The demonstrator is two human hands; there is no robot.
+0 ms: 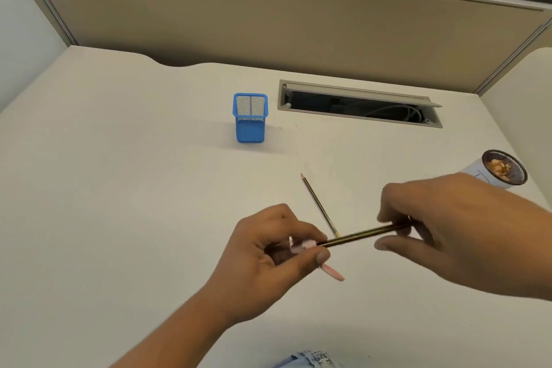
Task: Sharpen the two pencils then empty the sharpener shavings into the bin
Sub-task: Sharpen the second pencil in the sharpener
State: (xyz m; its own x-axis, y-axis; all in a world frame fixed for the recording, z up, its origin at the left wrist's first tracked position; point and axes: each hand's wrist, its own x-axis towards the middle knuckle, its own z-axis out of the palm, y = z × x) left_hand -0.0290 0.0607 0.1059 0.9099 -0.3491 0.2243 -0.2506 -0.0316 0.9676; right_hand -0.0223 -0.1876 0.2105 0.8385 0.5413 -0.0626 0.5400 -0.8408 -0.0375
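While the pink sharpener [302,245] is clutched in the left grip [268,248], one pencil [367,233] is stuck into it and pinched by the right grip [442,224]; second pencil [319,205] is laid on the table [119,158] just beyond them.

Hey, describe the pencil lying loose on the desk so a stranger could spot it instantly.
On the white desk, look nearer than the blue mesh pen holder, between the left hand and the right hand. The loose pencil lies flat there, sharp tip pointing toward the partition. The other pencil is held in the right hand; this one is unheld.
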